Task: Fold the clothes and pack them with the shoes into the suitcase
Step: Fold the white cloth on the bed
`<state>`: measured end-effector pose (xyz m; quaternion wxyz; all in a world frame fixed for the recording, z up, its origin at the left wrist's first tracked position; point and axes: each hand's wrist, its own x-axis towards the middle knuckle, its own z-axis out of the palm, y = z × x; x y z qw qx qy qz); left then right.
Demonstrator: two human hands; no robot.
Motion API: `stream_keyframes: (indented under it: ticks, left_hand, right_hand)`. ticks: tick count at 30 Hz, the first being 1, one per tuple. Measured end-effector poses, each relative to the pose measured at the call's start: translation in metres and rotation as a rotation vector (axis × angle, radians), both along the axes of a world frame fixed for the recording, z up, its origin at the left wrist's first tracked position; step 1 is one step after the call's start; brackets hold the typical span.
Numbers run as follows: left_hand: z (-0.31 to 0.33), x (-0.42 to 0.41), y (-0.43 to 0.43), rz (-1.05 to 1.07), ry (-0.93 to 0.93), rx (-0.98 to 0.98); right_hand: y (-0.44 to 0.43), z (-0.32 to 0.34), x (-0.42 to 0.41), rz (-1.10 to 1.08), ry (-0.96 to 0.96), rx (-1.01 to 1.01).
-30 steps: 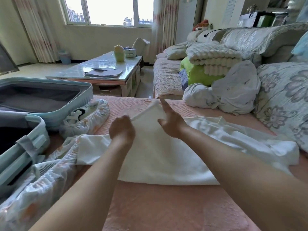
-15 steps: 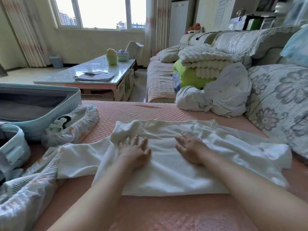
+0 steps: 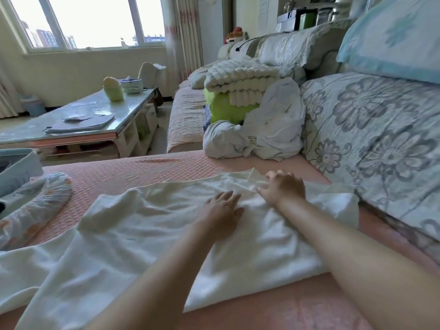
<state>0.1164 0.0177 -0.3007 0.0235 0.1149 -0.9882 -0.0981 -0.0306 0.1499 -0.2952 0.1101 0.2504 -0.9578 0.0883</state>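
A white garment (image 3: 147, 234) lies spread across the pink sofa cover (image 3: 133, 170), partly folded with creases. My left hand (image 3: 222, 211) rests flat on it, fingers apart. Just to the right, my right hand (image 3: 283, 186) presses on the garment's far right part, fingers curled over the cloth near a thin edge. A corner of the light blue suitcase (image 3: 17, 167) shows at the far left. A patterned, plastic-wrapped bundle (image 3: 35, 206) lies beside it; its contents are unclear.
A crumpled pale cloth (image 3: 259, 134) sits at the sofa's back, with a green bag (image 3: 226, 108) and a folded white blanket (image 3: 240, 77) behind it. Floral cushions (image 3: 371, 139) line the right side. A glass coffee table (image 3: 78, 117) stands to the left.
Both hands slid to the right across the white garment, smoothing it after the upper flap was laid down. The view has turned right, so most of the suitcase is out of frame.
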Motion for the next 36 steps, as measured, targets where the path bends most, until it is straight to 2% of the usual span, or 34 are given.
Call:
stream_keyframes:
  ticks: [2,6,8,11,13,16,17,19,21,23,25,28,31,33,36]
  left_hand:
    - [-0.006,-0.016,0.015,-0.038,0.038,-0.006]
    - [-0.021,-0.031,0.026,-0.072,0.04,-0.012]
    - [-0.025,-0.036,0.021,-0.07,-0.026,-0.017]
    - [-0.022,-0.046,0.016,-0.073,-0.084,-0.064]
    - [-0.017,-0.055,0.018,-0.051,-0.052,-0.067]
    - [-0.016,-0.074,0.03,-0.017,-0.106,-0.035]
    - [-0.017,-0.081,0.034,-0.004,-0.143,-0.036]
    - [-0.017,-0.093,0.038,0.034,-0.186,-0.041]
    - [-0.015,-0.101,0.04,0.068,-0.216,-0.053]
    - [-0.013,-0.104,0.044,0.081,-0.239,-0.053]
    - [-0.012,-0.101,0.055,0.048,-0.184,-0.07]
    - [-0.01,-0.09,0.082,-0.134,0.07,-0.066]
    - [0.0,-0.072,0.121,-0.299,0.219,0.031]
    - [0.005,-0.059,0.148,-0.387,0.2,-0.008]
    - [0.006,-0.045,0.175,-0.404,0.055,-0.099]
  right_hand:
    - [-0.007,-0.004,-0.013,0.005,-0.016,-0.035]
    - [-0.02,0.005,-0.043,-0.116,-0.139,-0.405]
    - [-0.018,0.018,-0.062,-0.192,-0.093,-0.489]
    - [-0.01,0.023,-0.083,-0.168,0.102,-0.345]
    - [-0.002,0.013,-0.086,-0.086,0.195,-0.214]
    - [0.011,0.0,-0.074,0.193,0.31,-0.213]
    - [0.015,-0.003,-0.07,0.309,0.287,-0.206]
    - [0.025,-0.01,-0.062,0.443,0.099,-0.084]
    - [0.039,-0.013,-0.062,0.39,-0.103,0.176]
    - [0.055,-0.011,-0.069,0.292,-0.215,0.32]
    - [0.07,-0.004,-0.078,0.233,-0.274,0.278]
    - [0.091,0.009,-0.091,0.133,-0.273,0.123]
    - [0.113,0.017,-0.093,0.056,-0.29,0.207]
    - [0.124,0.017,-0.087,0.046,-0.284,0.286]
    - [0.137,0.018,-0.07,0.021,-0.199,0.331]
